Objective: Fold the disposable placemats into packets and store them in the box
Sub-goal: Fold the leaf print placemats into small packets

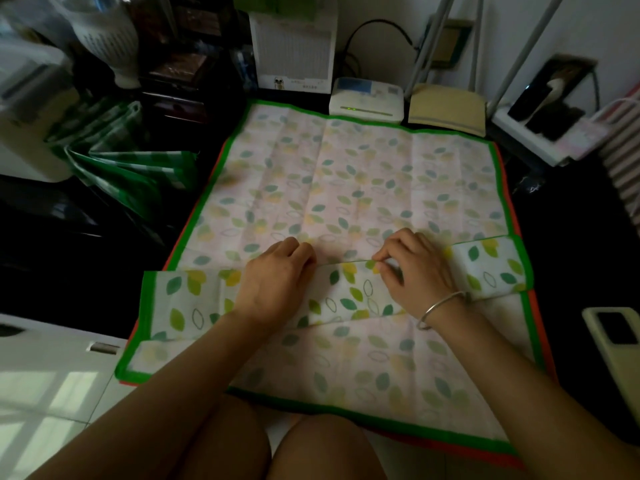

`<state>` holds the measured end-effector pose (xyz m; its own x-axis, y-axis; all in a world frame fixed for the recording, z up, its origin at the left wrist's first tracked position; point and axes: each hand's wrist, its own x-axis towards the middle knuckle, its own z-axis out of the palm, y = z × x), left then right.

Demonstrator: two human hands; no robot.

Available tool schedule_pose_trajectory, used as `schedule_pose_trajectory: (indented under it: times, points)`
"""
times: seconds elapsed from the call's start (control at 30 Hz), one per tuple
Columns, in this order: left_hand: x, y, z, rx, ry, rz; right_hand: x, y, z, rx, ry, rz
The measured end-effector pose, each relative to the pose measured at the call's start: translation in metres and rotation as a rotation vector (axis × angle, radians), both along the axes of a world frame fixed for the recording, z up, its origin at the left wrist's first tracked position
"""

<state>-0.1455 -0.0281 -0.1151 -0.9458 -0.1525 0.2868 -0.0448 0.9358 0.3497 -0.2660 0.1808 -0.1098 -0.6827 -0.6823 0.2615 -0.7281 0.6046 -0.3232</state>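
Observation:
A leaf-patterned placemat [346, 188] with a green border lies spread flat on a dark surface, with a red-edged sheet showing beneath it. Across its lower middle runs a folded strip [343, 299] of the same leaf-printed sheet, brighter side up. My left hand [277, 282] presses on the strip's top edge left of centre, fingers curled. My right hand [412, 271], with a silver bangle at the wrist, pinches the strip's top edge between thumb and fingers. I cannot make out a storage box with certainty.
A crumpled green-and-white checked sheet [117, 157] lies at the left. A white device with a green light [367, 102], a tan pad [446, 109] and a white carton [294, 50] stand behind the mat. A phone [620, 344] rests at the right. My knees are below the near edge.

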Motion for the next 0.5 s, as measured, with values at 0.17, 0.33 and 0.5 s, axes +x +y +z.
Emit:
schedule_pose_trajectory:
  times: [0.17, 0.33, 0.5]
  points:
    - [-0.001, 0.0, -0.006, 0.002, 0.019, -0.004, 0.011, -0.009, 0.003, 0.05, 0.061, 0.028]
    - [-0.002, 0.0, -0.008, -0.007, -0.004, -0.012, 0.035, -0.021, 0.0, 0.403, -0.066, 0.007]
    - [-0.003, 0.004, 0.005, -0.086, -0.087, 0.038, 0.036, -0.022, -0.007, 0.543, 0.001, -0.022]
